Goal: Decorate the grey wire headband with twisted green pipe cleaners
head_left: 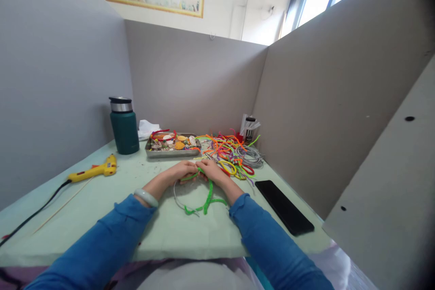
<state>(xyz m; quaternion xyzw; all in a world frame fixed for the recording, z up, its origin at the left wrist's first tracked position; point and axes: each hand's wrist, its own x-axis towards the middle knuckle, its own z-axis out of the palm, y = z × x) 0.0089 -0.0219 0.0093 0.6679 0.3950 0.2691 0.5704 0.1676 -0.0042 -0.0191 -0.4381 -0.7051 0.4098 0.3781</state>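
Note:
Both hands meet over the middle of the table, fingertips close together. My left hand [185, 171] and my right hand [208, 168] pinch a green pipe cleaner [208, 192] between them. It runs down from the fingers in a curve, and a second green end sticks out to the right. A thin grey-white wire loop [176, 195] hangs below my left hand, partly wrapped in green near its lower end. The exact spot where the fingers grip is partly hidden by the hands themselves.
Ahead stands a metal tray [170, 154] of shells and beads, with a heap of colourful pipe cleaners [227, 149] beside it. A green bottle [124, 129] and a yellow glue gun [93, 171] are on the left, a black phone [283, 206] on the right. Grey partitions [193, 72] enclose the table.

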